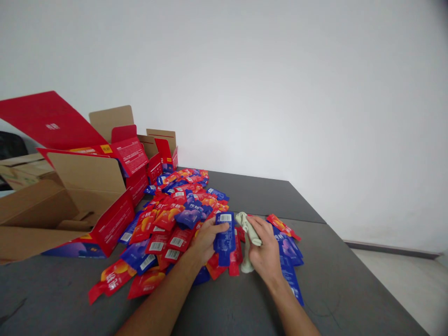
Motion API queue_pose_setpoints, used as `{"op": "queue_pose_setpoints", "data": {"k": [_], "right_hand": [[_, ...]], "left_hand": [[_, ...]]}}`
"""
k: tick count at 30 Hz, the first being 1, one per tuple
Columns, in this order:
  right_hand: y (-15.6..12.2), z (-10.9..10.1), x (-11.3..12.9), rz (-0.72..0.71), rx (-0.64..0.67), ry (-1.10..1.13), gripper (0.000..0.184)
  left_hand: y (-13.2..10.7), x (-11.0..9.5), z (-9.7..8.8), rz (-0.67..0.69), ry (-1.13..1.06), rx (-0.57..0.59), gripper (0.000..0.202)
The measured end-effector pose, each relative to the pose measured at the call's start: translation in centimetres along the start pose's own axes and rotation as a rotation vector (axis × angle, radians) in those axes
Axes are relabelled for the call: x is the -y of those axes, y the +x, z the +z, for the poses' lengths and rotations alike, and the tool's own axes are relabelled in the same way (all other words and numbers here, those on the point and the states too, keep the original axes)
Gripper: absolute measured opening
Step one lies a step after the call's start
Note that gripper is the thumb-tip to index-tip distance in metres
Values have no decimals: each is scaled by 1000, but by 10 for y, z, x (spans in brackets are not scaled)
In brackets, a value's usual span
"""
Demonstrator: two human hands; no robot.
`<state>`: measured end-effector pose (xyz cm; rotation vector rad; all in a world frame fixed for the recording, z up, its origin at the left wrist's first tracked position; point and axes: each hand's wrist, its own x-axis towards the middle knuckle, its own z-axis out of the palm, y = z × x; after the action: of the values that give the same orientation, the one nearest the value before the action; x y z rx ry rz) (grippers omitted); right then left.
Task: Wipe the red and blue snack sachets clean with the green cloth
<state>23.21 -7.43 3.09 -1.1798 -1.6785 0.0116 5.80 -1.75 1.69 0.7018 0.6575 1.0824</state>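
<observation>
My left hand (206,239) grips a blue pouch (225,240) with its barcode side facing me, the thumb across it. Just to the right, my right hand (263,247) is closed around a pale, crumpled cloth (250,229), part of which hangs below the fingers. Cloth and blue pouch are close together, with a narrow gap between them. Left of my hands spreads a big heap of red and blue pouches (173,214), some lying under my left hand. A smaller group of pouches (287,247) lies right of my right hand, partly covered by it.
An open red carton (114,224) stands at the left with its flaps up. Behind it are more open red cartons (131,158) along the table's left side. The dark table (350,275) ends at a slanting right edge, and a white wall rises behind.
</observation>
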Motion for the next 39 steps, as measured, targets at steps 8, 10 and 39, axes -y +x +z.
{"op": "queue_pose_setpoints", "data": {"k": [8, 10, 39], "right_hand": [[-9, 14, 4, -190, 316, 56, 67], [-10, 17, 0, -162, 291, 15, 70], [4, -16, -59, 108, 111, -370, 60]], "left_hand": [[2, -2, 7, -170, -234, 85, 35], [1, 1, 7, -173, -248, 146, 36], [19, 3, 9, 610, 939, -228, 47]]}}
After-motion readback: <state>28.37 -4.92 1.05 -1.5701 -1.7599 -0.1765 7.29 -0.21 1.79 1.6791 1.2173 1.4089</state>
